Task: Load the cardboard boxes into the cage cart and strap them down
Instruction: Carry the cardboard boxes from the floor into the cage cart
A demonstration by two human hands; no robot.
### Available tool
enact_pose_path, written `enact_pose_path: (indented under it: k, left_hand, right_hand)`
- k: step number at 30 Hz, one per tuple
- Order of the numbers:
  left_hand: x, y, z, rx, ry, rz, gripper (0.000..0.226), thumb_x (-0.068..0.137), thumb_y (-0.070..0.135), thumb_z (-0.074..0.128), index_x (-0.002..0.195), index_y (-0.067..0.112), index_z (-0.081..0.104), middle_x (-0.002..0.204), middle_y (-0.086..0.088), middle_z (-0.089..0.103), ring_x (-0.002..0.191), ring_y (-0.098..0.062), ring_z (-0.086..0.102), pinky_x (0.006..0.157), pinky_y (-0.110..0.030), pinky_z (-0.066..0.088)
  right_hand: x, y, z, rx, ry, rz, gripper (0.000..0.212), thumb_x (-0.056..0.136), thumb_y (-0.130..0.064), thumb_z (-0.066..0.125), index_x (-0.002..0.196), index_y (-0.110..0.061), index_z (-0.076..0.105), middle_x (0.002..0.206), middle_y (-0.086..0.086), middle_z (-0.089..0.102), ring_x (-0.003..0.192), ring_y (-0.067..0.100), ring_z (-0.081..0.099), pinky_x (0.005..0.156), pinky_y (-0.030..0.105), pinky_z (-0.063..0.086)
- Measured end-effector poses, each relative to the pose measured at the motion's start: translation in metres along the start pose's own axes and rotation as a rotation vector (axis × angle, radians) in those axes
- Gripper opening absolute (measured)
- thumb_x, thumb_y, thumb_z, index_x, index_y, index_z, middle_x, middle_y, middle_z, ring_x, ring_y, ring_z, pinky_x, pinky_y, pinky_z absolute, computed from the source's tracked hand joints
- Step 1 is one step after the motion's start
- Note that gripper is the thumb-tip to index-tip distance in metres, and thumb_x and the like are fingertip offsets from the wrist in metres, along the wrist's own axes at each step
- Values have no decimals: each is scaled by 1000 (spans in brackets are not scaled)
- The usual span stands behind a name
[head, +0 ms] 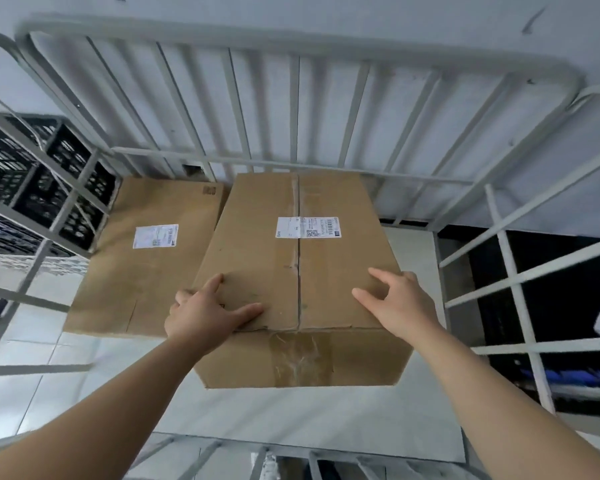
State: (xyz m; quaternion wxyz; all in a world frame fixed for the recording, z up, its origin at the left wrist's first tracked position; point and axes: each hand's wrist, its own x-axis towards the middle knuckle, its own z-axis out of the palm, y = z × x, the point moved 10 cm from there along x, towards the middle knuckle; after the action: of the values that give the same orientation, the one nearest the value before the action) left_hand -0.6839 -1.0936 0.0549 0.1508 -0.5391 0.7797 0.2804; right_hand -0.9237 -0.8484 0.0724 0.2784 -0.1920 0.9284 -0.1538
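Observation:
A tall cardboard box (302,258) with a white label and a taped centre seam stands inside the grey cage cart (291,39), against its back bars. A lower, flat cardboard box (146,258) with its own label lies to its left on the cart floor. My left hand (205,313) lies flat on the tall box's near left top edge, fingers spread. Over the near right top corner, my right hand (395,303) hovers or lightly touches, fingers apart. Neither hand grips anything. No strap is visible.
Black plastic crates (32,181) stand outside the cart's left barred side. The right barred side (513,271) has dark shelving behind it. A pale cart floor (291,417) shows in front of the boxes. A white wall rises behind the cart.

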Motion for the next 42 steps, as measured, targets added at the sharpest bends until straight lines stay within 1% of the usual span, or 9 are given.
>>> enact_pose_path:
  k: [4,11,17,23,27,32,35,39,42]
  left_hand:
    - [41,-24,45,-48,-16,-46,108,46,89,59,140,48,29,125,-11,42,115,-32,48,97,-44,45]
    - [101,-67,105,-77,-18,-104,113,38,96,52,139,51,28,125,-8,41,114,-27,50,93,-44,49]
    - [140,-90,131,-84,18,-87,113,40,92,56,140,51,22,132,-7,33,116,-27,48,97,-46,46]
    - [164,-112,156,-55,25,-57,112,52,78,69,145,47,15,135,-12,30,125,-31,33,103,-47,40]
    - [176,-119,172,-19,25,-47,114,58,71,73,148,44,9,138,-15,29,127,-34,30,107,-46,35]
    - [194,-130,189,-12,30,-34,114,59,65,76,147,42,8,137,-16,29,124,-35,30,106,-46,33]
    - [201,-135,197,-8,37,-22,114,60,64,77,148,41,8,138,-15,27,125,-34,28,108,-45,32]
    - [206,-134,209,94,57,-14,113,63,66,73,150,33,7,140,-18,21,125,-35,25,109,-44,29]
    - [206,-133,216,157,49,-35,112,65,65,72,150,30,7,140,-20,22,124,-37,28,108,-44,29]
  right_hand:
    - [45,8,47,-21,-34,-11,62,80,-65,54,137,-42,42,135,3,39,102,22,59,84,32,49]
    - [103,17,124,-46,-62,-28,62,80,-64,55,137,-42,41,141,3,35,107,23,58,86,31,46]
    - [126,26,178,-4,-50,-12,65,81,-61,57,140,-40,38,142,5,30,112,27,55,92,34,45]
    - [130,35,234,-43,-85,5,78,79,-61,58,146,-36,25,137,8,28,106,30,57,89,36,48]
    - [138,39,260,-91,-84,6,82,79,-61,59,147,-35,21,129,10,32,99,32,58,85,36,49]
    - [147,42,287,-92,-73,-2,86,77,-60,62,146,-34,19,123,9,34,89,31,59,79,35,51]
    - [151,44,300,-85,-76,-1,86,78,-58,64,147,-34,18,123,10,34,89,31,58,80,35,51]
    - [157,50,311,-69,-77,0,85,79,-52,66,146,-33,18,125,10,34,93,32,58,82,37,51]
    - [158,54,319,-79,-92,-8,85,80,-49,66,147,-33,16,124,11,34,95,32,57,84,36,50]
